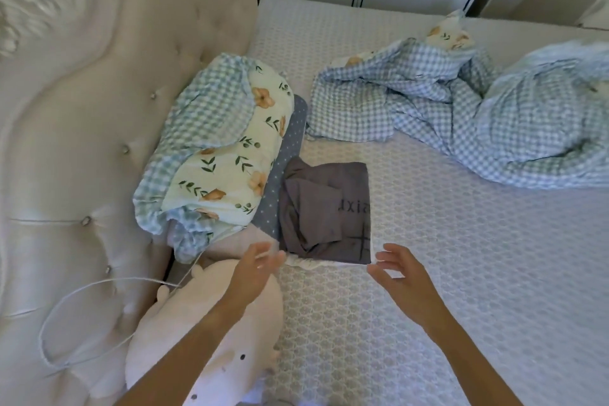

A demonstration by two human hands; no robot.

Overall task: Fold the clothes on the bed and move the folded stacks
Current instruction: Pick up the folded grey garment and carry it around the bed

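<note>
A folded grey garment (329,208) with dark lettering lies on the bed, on top of a white folded piece whose edge (306,262) shows beneath it. My left hand (257,269) hovers just off the stack's near left corner, fingers straight and holding nothing. My right hand (397,269) hovers by the near right corner, fingers spread and relaxed, also holding nothing. Neither hand clearly touches the stack.
A rolled checked and floral pillow (217,155) lies left of the stack against the tufted headboard (82,142). A crumpled blue checked duvet (478,115) fills the far right. A white plush toy (204,333) and a thin cable (82,293) sit near left. Patterned bedspread (461,273).
</note>
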